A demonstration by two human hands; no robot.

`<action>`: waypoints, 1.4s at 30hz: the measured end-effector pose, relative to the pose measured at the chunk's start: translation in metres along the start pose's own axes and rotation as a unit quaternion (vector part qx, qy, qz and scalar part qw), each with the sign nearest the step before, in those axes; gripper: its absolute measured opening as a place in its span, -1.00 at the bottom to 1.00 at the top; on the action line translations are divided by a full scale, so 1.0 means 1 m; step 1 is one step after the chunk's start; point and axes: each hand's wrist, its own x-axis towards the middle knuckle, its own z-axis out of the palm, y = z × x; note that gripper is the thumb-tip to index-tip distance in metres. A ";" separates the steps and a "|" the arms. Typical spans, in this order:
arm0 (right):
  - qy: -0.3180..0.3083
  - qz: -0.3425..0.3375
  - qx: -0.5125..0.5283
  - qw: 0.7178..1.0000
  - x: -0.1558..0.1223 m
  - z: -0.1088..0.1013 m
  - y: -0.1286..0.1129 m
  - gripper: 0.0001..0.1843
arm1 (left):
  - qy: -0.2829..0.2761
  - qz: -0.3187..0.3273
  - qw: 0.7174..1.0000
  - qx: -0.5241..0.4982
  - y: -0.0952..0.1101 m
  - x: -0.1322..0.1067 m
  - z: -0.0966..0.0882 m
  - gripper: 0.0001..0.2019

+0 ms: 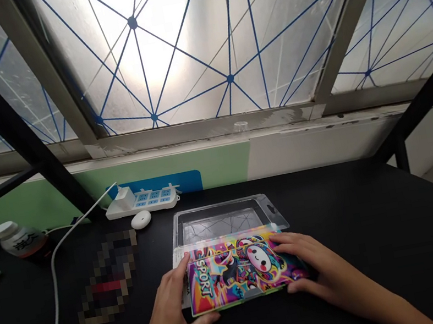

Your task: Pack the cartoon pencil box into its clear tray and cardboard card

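Observation:
A colourful pencil case [239, 269] with a cartoon figure and the word "SPORT" on its lid lies closed in front of me, slightly tilted. My left hand [173, 306] grips its left end, thumb at the near edge and fingers along the side. At the right end, my right hand [314, 265] holds it with fingers over the top and thumb at the near corner. Behind and partly beneath it is a clear plastic package [219, 223], its lower part covered by the case. A pale printed sheet or card [184, 296] shows at the left, mostly hidden.
At the back stands a white power strip [143, 201] with a plugged-in charger [124, 198]. A white cable [56, 285] runs down the left. Nearby are a round white case [141, 220], a blurred-out item [109, 281] and a white-lidded bottle [19, 241] on the black table [355, 215].

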 end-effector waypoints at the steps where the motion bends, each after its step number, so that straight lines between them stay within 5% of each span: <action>1: 0.003 0.013 0.025 1.000 0.003 -0.004 0.001 -0.44 | 0.006 0.001 1.000 -0.002 -0.001 -0.001 0.002 -0.08; 4: 0.031 0.105 0.100 0.989 0.017 -0.012 0.006 -0.63 | 0.008 0.014 1.000 -0.003 0.001 -0.002 0.006 0.05; 9: 0.122 0.225 0.159 0.954 0.038 -0.008 0.014 -0.64 | 0.000 -0.003 1.000 0.015 0.011 -0.003 0.004 0.20; 13: 0.130 0.217 0.170 0.953 0.029 -0.003 0.017 -0.66 | 0.000 0.006 1.000 0.024 0.012 -0.002 0.000 0.14; 17: 0.075 0.146 0.172 0.971 0.007 -0.006 0.019 -0.64 | -0.010 0.020 0.999 0.039 0.008 0.000 -0.006 -0.19; 23: 0.004 0.090 0.161 0.983 -0.016 -0.006 0.019 -0.22 | -0.012 0.009 0.999 0.035 0.009 0.004 -0.012 -0.49; 30: 0.028 0.127 0.111 0.985 -0.005 0.000 0.009 -0.63 | -0.019 0.026 0.998 0.052 0.002 0.005 -0.006 -0.50; 34: 0.002 0.181 0.005 0.983 0.008 -0.002 0.006 -0.60 | -0.050 -0.019 0.995 0.081 0.007 0.009 -0.002 -0.64; 38: 0.037 0.131 -0.164 0.977 0.016 -0.004 0.003 -0.63 | -0.034 -0.028 0.998 0.048 0.010 0.008 0.000 -0.61; 42: 0.018 0.070 -0.208 0.975 0.032 -0.001 -0.018 -0.70 | 0.000 -0.023 1.000 -0.004 0.005 0.000 0.003 -0.32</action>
